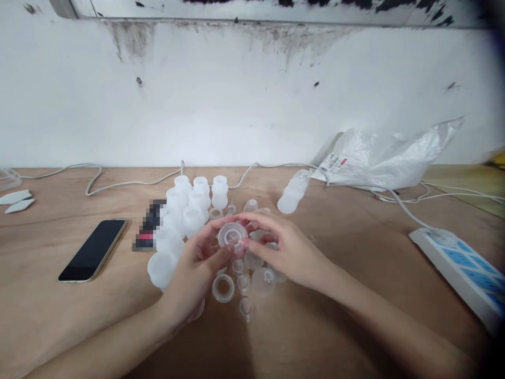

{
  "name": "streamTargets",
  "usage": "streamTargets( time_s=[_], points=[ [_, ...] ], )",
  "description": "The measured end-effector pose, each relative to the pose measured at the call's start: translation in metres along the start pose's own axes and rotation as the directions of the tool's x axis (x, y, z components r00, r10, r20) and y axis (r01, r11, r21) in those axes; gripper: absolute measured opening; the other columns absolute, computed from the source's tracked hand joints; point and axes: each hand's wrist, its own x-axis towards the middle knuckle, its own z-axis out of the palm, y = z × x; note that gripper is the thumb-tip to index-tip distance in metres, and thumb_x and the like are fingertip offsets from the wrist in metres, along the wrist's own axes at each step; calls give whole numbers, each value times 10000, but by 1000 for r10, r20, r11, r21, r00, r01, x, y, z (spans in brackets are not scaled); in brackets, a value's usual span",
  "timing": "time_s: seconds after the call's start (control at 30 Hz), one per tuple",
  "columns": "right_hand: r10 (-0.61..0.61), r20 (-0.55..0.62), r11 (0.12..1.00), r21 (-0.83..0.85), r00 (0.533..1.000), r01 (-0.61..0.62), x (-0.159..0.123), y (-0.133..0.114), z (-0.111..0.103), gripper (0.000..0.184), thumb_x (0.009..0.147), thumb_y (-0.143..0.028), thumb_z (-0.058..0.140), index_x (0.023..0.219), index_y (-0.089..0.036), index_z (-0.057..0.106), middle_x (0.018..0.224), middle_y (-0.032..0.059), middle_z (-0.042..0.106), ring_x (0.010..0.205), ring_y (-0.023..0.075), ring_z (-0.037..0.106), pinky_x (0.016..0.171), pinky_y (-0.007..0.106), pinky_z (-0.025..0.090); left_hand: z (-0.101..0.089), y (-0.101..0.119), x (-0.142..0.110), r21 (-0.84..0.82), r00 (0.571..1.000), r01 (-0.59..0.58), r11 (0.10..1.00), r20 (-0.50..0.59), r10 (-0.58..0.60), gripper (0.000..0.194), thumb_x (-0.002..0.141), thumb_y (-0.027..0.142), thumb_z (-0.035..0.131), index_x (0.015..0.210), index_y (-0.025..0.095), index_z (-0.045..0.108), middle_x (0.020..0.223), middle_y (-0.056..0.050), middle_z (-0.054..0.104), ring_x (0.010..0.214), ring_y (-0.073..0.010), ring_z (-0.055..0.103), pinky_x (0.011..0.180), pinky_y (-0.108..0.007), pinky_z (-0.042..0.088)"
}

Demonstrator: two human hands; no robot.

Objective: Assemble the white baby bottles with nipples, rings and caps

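There it is, the clear round piece (232, 237) near mid-frame, caught between the left hand (203, 252) and the right hand (278, 239) — thumbs and fingers of both closed on its rim from opposite sides. Below, we have a wooden table (347, 226), white bottles (193, 217) clustered left of centre, a phone (92, 250) at left, a power strip (463, 268) at lower right. Behind, we get a stained white wall (221, 105) — plastic bag (386, 152) before it at right. Our piece looks see-through and colourless, with circles nested inside its broad rim, tilted toward us.
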Motion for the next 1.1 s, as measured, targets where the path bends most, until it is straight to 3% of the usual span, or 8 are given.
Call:
streamTargets(
  time_s=[0.1, 0.23, 0.43, 0.53, 0.63, 0.87, 0.97, 1.1],
  points=[
    [81, 39, 993, 87, 996, -84, 2, -1, 0, 218, 784, -229, 554, 999, -204, 578, 977, 43, 623, 818, 151, 607, 651, 280, 520, 0, -1, 0, 45, 1000, -29, 999, -6, 29, 289, 770, 161, 592, 1053, 194, 546, 1057, -47, 606, 936, -175, 583, 779, -236, 466],
    [101, 34, 989, 110, 994, -104, 2, 0, 2, 200, 768, -201, 558, 966, -201, 586, 922, 27, 641, 809, 151, 607, 671, 288, 505, -1, -2, 0, 64, 997, -71, 995, -8, 71, 342, 750, 175, 615, 1074, 206, 511, 1071, -47, 593, 916, -183, 589, 777, -273, 486],
    [10, -67, 998, 54, 998, -7, -1, 2, 5, 172, 767, -205, 558, 939, -198, 559, 902, 22, 615, 788, 139, 578, 689, 280, 485, 1, 1, 0, 173, 986, -48, 984, -151, 75, 206, 745, 211, 625, 912, 181, 508, 784, -2, 622, 689, -126, 603, 638, -222, 509],
    [-99, 10, 994, 53, 995, 98, -2, -1, 2, 180, 805, -250, 531, 978, -202, 542, 919, 34, 584, 791, 135, 560, 702, 276, 482, 0, 1, 0, 120, 989, -49, 992, -133, 65, 171, 755, 253, 611, 876, 183, 512, 793, 4, 616, 661, -125, 598, 580, -225, 517],
    [-180, 72, 983, 45, 981, 177, -3, -1, -1, 217, 870, -245, 429, 1063, -216, 525, 962, 50, 533, 862, 145, 538, 746, 290, 473, -2, 0, 2, 30, 993, 7, 1000, -121, -3, 164, 746, 260, 615, 859, 181, 527, 829, 7, 600, 696, -125, 595, 550, -218, 529],
    [-238, 113, 968, -58, 965, 245, 1, 4, -1, 263, 879, -173, 374, 1089, -224, 525, 1004, 65, 442, 902, 147, 509, 808, 323, 456, -5, 2, 3, -62, 980, 154, 986, -116, -161, 187, 729, 150, 610, 903, 160, 542, 866, -42, 642, 769, -150, 638, 468, -134, 504],
    [-238, 90, 967, -71, 967, 245, 4, 7, -2, 202, 848, -186, 455, 1025, -203, 552, 997, 64, 468, 920, 157, 505, 799, 320, 451, -3, 4, 3, -67, 973, 200, 977, -106, -206, 176, 758, 110, 562, 926, 156, 541, 862, -54, 653, 733, -151, 653, 412, -120, 487],
    [-208, 95, 978, 37, 974, 205, 4, 6, -3, 130, 810, -191, 531, 936, -170, 556, 903, 43, 571, 796, 125, 544, 704, 266, 463, -2, 6, 1, -65, 966, 242, 968, -78, -247, 146, 761, 92, 554, 891, 160, 544, 875, -52, 655, 674, -130, 658, 379, -95, 466]
  ],
)
